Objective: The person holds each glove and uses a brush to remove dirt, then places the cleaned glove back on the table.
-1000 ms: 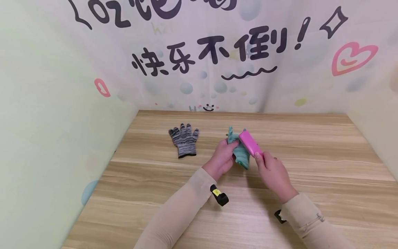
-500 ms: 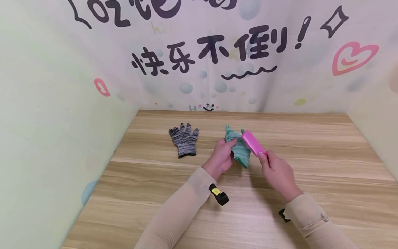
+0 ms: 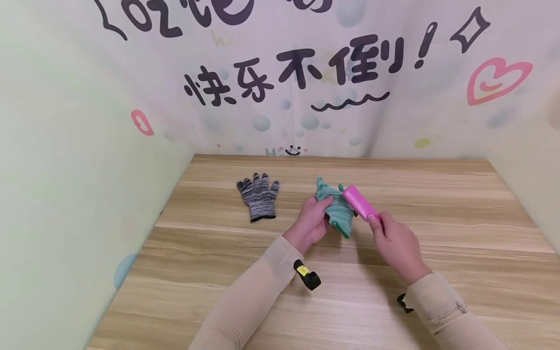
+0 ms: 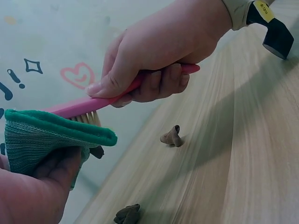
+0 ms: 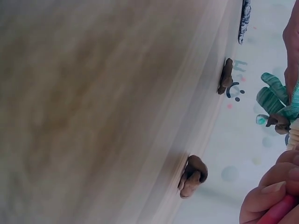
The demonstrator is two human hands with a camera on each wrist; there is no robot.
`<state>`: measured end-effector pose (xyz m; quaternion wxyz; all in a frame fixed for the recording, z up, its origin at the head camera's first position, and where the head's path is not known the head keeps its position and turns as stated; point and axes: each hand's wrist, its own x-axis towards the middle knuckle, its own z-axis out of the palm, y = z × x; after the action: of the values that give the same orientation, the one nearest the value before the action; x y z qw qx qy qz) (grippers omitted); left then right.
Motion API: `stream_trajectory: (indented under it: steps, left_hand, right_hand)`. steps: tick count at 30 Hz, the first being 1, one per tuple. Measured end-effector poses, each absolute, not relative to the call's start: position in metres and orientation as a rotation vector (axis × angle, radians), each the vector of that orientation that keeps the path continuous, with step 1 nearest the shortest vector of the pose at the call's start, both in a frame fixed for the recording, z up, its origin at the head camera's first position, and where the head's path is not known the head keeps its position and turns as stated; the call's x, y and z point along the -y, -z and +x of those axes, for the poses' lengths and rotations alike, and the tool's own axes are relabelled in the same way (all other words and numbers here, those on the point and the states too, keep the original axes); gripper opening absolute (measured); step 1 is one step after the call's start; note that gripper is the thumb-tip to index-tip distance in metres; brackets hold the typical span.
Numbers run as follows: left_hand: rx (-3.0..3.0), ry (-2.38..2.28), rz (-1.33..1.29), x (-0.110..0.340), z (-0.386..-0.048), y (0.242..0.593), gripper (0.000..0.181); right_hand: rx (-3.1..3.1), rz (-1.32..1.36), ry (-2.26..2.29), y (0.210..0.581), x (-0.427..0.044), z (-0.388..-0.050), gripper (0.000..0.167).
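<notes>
My left hand (image 3: 311, 221) pinches a green striped knit glove (image 3: 340, 210), its thumb on top and its cuff towards me. My right hand (image 3: 395, 243) grips a pink brush (image 3: 359, 201) by the handle, with the brush's back facing up. In the left wrist view, pale bristles (image 4: 91, 117) point down behind the green cuff (image 4: 60, 126); where they meet the fabric is partly hidden. A brown lump (image 5: 279, 122) shows beside the bristles and the glove's fingers in the right wrist view.
A grey-and-black knit glove (image 3: 261, 198) lies flat on the wooden table (image 3: 218, 272), left of my hands. Brown, crumpled lumps (image 4: 172, 136) sit on the tabletop in both wrist views. A printed cloth (image 3: 262, 87) hangs behind the table.
My right hand has shifted right and slightly towards me with the brush. The green glove has spread a little in my left hand, which has barely moved.
</notes>
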<state>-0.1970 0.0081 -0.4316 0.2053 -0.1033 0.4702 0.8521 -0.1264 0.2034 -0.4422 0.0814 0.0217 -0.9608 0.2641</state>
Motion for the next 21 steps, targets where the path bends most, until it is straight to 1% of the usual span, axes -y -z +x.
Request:
stream_trajectory:
  steps: [5,11,15,21]
  left_hand:
    - [-1.318,-2.384,-0.276,-0.006,-0.199,0.433,0.030]
    - [-1.390,-2.343,-0.198,-0.006,-0.201,0.430,0.029]
    - [-1.422,-2.306,-0.184,-0.010,-0.199,0.431,0.029]
    - [-1.420,-2.310,-0.178,-0.014,-0.198,0.435,0.033]
  right_hand:
    - [2.892,0.021,-0.813,0.442,-0.212,-0.127,0.051]
    - [2.911,-0.062,-0.927,0.437,-0.219,-0.126,0.054]
    - [2.872,-0.015,-0.939,0.431,-0.211,-0.127,0.054]
    - [2.844,0.053,-0.926,0.427,-0.198,-0.128,0.049]
